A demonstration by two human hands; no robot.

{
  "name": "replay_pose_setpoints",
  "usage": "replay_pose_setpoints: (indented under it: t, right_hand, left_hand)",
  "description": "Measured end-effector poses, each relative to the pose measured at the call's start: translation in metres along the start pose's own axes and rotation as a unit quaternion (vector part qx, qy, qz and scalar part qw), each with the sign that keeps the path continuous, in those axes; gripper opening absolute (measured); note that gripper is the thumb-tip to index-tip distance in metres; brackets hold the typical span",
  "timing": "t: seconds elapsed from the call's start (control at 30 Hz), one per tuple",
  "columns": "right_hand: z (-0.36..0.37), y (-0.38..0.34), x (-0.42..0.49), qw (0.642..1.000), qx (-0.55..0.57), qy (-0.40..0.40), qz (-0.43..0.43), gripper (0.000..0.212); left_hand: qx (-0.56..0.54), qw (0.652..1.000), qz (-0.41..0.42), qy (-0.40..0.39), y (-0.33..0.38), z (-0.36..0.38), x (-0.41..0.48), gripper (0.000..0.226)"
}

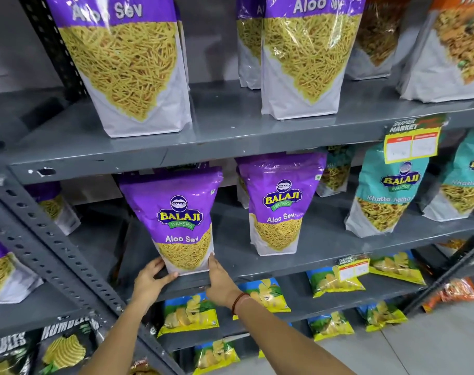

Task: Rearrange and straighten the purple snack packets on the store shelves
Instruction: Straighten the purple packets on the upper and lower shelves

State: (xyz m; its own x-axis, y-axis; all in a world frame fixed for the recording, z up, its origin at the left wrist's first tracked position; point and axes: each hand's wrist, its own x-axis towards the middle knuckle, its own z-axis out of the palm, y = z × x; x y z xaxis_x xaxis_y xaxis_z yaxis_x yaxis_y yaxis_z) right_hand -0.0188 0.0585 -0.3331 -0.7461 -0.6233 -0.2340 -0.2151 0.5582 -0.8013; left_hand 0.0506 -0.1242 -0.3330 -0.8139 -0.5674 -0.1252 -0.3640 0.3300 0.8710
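Observation:
A purple Aloo Sev packet (180, 220) stands upright at the front edge of the middle grey shelf (298, 263). My left hand (149, 282) grips its lower left corner and my right hand (219, 280) holds its lower right corner. A second purple packet (280, 204) stands to its right, further back. On the upper shelf (216, 136) two large purple packets (127, 63) (306, 55) stand upright, with another behind the right one. More purple packets sit at the far left (54, 204) (3, 269).
Teal packets (387, 190) stand at the right of the middle shelf under a yellow price tag (411, 144). Yellow chip bags (189, 312) fill the lower shelves. A perforated grey upright (54, 253) slants across the left. Black chip bags (62, 345) lie at the bottom left.

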Motion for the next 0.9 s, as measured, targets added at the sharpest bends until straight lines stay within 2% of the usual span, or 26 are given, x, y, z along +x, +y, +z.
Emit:
replay_pose_setpoints:
  t: [0.1, 0.3, 0.77, 0.83, 0.9]
  right_hand:
    - [-0.001, 0.002, 0.001, 1.0, 0.006, 0.003, -0.005, 0.083]
    - [0.0, 0.009, 0.008, 0.998, 0.03, 0.062, -0.004, 0.085]
    - [-0.003, 0.008, -0.008, 0.996, 0.065, 0.051, -0.023, 0.075]
    - [-0.009, 0.014, -0.016, 0.991, 0.091, 0.093, -0.028, 0.067]
    - [-0.02, 0.03, -0.029, 0.976, 0.117, 0.179, -0.034, 0.053]
  left_hand:
    - [-0.006, 1.0, -0.009, 0.005, 0.003, 0.003, -0.003, 0.069]
    - [0.014, 0.999, 0.009, 0.038, 0.016, 0.02, -0.01, 0.063]
    - [0.028, 0.999, -0.005, 0.019, 0.012, 0.013, -0.01, 0.068]
    - [-0.017, 0.998, -0.018, 0.053, 0.016, 0.019, -0.015, 0.07]
    - [-0.076, 0.985, -0.011, 0.152, 0.027, 0.032, -0.03, 0.058]
